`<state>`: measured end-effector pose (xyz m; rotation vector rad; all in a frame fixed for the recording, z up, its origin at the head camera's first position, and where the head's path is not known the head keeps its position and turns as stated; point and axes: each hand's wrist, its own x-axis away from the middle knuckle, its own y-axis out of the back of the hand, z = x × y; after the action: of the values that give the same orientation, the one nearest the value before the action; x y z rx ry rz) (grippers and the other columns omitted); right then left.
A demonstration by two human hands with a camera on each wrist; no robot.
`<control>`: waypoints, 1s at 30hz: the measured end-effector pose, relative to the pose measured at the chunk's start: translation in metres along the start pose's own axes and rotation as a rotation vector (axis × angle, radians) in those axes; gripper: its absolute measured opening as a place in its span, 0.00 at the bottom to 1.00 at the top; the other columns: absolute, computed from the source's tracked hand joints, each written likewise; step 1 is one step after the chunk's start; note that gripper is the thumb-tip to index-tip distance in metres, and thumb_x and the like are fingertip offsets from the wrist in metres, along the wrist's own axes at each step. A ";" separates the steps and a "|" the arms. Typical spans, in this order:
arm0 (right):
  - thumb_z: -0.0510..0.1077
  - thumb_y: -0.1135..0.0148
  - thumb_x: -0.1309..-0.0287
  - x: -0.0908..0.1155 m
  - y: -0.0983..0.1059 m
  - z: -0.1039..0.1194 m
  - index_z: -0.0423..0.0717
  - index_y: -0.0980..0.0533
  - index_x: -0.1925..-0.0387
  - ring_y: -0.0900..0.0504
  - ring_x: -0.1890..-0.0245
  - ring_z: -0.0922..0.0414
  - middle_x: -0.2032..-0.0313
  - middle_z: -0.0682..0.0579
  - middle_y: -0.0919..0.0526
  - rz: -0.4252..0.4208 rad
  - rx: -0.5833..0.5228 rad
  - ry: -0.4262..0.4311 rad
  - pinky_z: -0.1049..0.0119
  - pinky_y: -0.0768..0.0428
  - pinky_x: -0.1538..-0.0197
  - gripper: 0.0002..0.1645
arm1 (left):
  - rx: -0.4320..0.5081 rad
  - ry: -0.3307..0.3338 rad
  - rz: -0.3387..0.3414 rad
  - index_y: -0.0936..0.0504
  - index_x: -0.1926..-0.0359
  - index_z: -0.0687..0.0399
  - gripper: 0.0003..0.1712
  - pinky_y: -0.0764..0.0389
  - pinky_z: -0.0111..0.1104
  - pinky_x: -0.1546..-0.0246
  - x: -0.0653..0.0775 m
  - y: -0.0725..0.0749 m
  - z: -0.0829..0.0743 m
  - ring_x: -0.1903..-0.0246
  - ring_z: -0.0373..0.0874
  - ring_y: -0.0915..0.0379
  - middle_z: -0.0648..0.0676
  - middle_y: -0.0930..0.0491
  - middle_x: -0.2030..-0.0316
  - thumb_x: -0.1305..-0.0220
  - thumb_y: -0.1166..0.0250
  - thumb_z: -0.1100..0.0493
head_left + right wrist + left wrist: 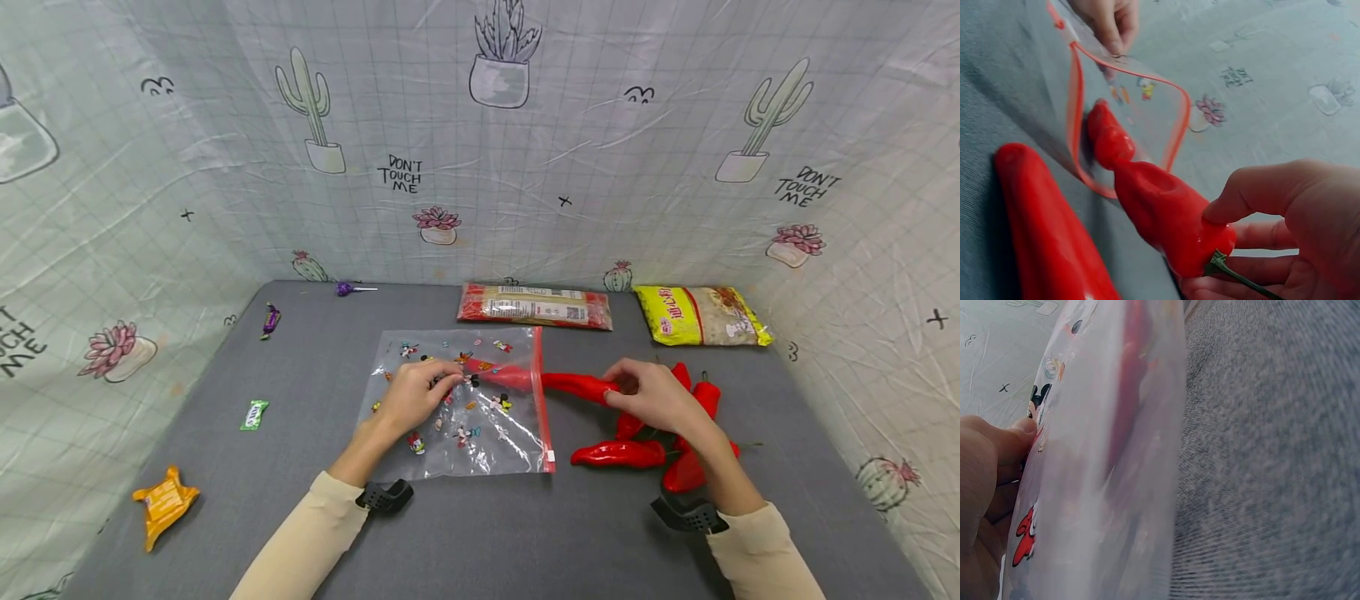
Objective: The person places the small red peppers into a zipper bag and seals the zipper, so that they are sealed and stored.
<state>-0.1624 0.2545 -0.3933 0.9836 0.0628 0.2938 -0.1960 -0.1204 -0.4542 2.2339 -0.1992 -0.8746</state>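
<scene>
A clear zip bag (465, 450) with printed cartoon figures and a red zip edge lies in the middle, its mouth to the right. My left hand (412, 396) pinches the bag's upper layer between thumb and fingers. In the right wrist view, the mouth gapes. My right hand (660, 400) grips a red chili pepper (1166, 206) near its green stem, thumb on one side and fingers on the other. The pepper points into the mouth. Red shows through the plastic in line with it; I cannot tell whether that is all one pepper. Several red peppers (618, 454) lie under and beside my right hand.
Behind the bag lie a long red-ended packet (536, 306) and a yellow packet (701, 317). On the left are a purple lollipop (345, 288), a purple wrapped candy (271, 321), a green-white candy (254, 414) and an orange packet (167, 506). Patterned cloth (465, 183) walls the table.
</scene>
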 end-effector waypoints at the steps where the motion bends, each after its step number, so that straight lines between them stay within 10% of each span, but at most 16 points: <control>1: 0.46 0.39 0.46 -0.002 -0.002 0.001 0.49 0.23 0.56 0.22 0.66 0.59 0.64 0.52 0.18 -0.001 -0.001 0.003 0.67 0.22 0.62 0.15 | -0.003 -0.004 -0.002 0.14 0.63 0.50 0.06 0.17 0.33 0.57 0.000 0.000 0.000 0.61 0.42 0.16 0.49 0.13 0.63 0.40 0.35 0.56; 30: 0.48 0.34 0.46 -0.069 -0.066 0.029 0.45 0.22 0.54 0.18 0.64 0.56 0.62 0.48 0.15 -0.124 -0.193 0.026 0.65 0.18 0.61 0.18 | 0.010 -0.014 -0.009 0.14 0.64 0.52 0.07 0.17 0.33 0.57 -0.001 0.002 -0.003 0.60 0.40 0.17 0.48 0.13 0.63 0.41 0.34 0.56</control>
<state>-0.2086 0.1778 -0.4369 0.7804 0.1162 0.1951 -0.1949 -0.1196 -0.4506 2.2404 -0.2001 -0.8957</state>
